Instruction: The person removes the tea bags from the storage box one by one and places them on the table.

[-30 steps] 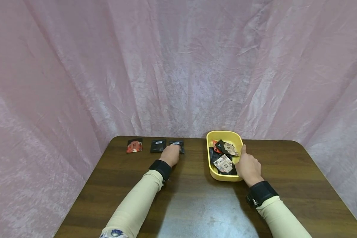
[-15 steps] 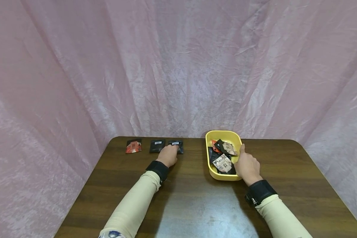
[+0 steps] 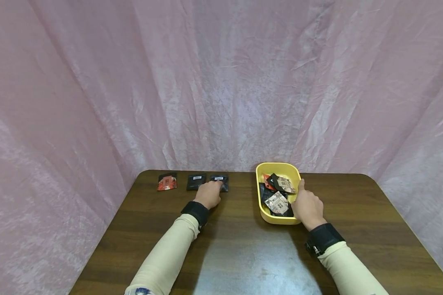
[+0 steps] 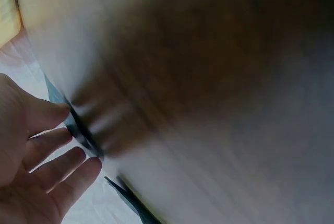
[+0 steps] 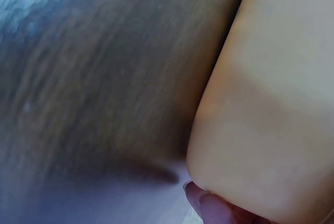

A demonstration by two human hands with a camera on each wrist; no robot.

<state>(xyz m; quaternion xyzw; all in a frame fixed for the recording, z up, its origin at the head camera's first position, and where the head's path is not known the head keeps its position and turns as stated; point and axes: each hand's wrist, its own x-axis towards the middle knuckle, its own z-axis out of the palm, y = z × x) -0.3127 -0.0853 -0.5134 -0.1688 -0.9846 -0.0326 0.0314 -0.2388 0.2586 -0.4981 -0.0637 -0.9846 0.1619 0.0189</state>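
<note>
My left hand [image 3: 208, 194] reaches to the back of the table, its fingertips at the near edge of a small flat black packet [image 3: 224, 185] with a barcode label. In the left wrist view, the thumb [image 4: 52, 115] and extended fingers touch along that dark packet [image 4: 78, 130]. To its left lie another black packet [image 3: 195, 182] and one with a red-orange printed front [image 3: 167, 182]. My right hand [image 3: 309, 207] holds the right side of a yellow tub [image 3: 279, 220], thumb up along the rim. Fingertips [image 5: 209, 203] show at the tub's lower corner in the right wrist view.
Inside the tub lie several packets, among them a cream-printed one [image 3: 278, 203], a beige-and-black one [image 3: 285, 184] and a red one [image 3: 267, 181]. A pink velvet curtain [image 3: 229, 90] hangs right behind the back edge of the brown wooden table [image 3: 243, 246].
My left hand has drawn back slightly to the left, and more of the black packet under its fingertips shows. The packets, the tub and my right hand have stayed in place.
</note>
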